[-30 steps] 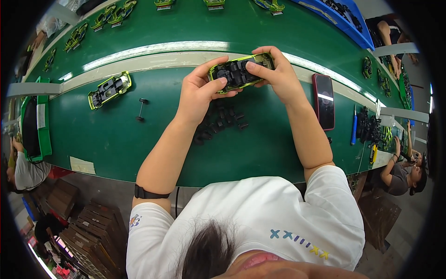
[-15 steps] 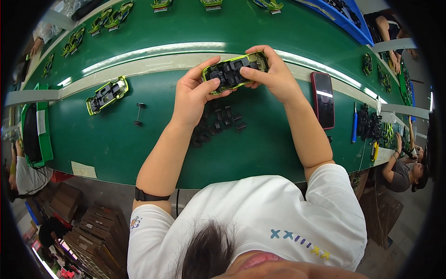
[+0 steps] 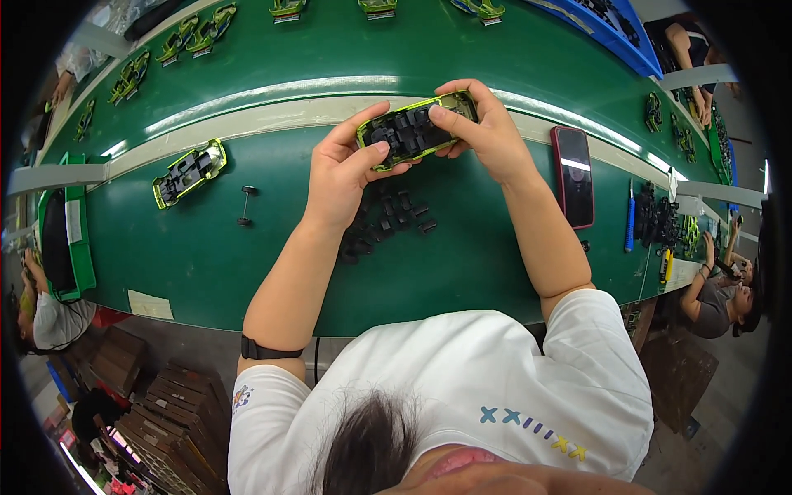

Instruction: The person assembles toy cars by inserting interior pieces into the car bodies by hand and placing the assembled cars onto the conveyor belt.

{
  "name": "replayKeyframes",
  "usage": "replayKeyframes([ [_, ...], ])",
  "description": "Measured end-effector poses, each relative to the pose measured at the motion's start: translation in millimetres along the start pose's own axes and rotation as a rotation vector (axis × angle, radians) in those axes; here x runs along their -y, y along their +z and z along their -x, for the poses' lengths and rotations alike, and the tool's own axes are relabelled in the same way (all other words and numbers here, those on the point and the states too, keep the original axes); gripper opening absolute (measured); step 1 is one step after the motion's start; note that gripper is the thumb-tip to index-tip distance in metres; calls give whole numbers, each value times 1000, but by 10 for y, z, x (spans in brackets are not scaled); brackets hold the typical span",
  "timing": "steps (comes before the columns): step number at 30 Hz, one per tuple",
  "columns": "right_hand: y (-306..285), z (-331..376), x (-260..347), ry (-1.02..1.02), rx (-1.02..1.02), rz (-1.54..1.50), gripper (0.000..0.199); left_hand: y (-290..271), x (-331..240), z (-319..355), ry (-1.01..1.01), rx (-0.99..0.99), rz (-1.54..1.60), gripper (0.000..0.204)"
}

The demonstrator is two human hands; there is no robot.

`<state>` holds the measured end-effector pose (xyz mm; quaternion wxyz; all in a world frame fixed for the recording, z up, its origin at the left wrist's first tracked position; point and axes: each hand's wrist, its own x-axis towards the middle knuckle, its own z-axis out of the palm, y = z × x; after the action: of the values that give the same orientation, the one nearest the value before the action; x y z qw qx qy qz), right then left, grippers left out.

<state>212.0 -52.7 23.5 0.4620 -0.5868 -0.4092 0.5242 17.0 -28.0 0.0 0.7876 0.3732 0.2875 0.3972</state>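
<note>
Between my two hands is a lime-green toy car body (image 3: 412,131), its hollow underside turned up and fitted with black interior parts. My left hand (image 3: 345,165) grips its left end, thumb laid over the black parts. At the other end my right hand (image 3: 487,136) wraps the rim, its thumb pressing near the middle. Several small black plastic pieces (image 3: 394,216) lie in a loose pile on the green bench below my hands. Left of my left arm rest a second green car body (image 3: 190,174), also underside up, and a wheel axle (image 3: 247,205) with two black wheels.
A red-edged phone (image 3: 572,177) lies right of my right forearm, with a blue screwdriver (image 3: 629,216) and black parts (image 3: 657,216) beyond. More car bodies (image 3: 198,35) line the far belt. A green bin (image 3: 78,239) stands left, a blue bin (image 3: 590,25) far right. People work at both sides.
My right thumb has shifted slightly up over the black parts. Both hands keep their hold on the car body, which stays nearly in place.
</note>
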Motion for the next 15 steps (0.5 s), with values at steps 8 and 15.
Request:
replayKeyframes([
  [8,31,24,-32,-117,-64,54,43,5,16,17,45,29,9,44],
  [15,20,88,44,-311,1,52,39,-29,-8,28,181,93,-64,47],
])
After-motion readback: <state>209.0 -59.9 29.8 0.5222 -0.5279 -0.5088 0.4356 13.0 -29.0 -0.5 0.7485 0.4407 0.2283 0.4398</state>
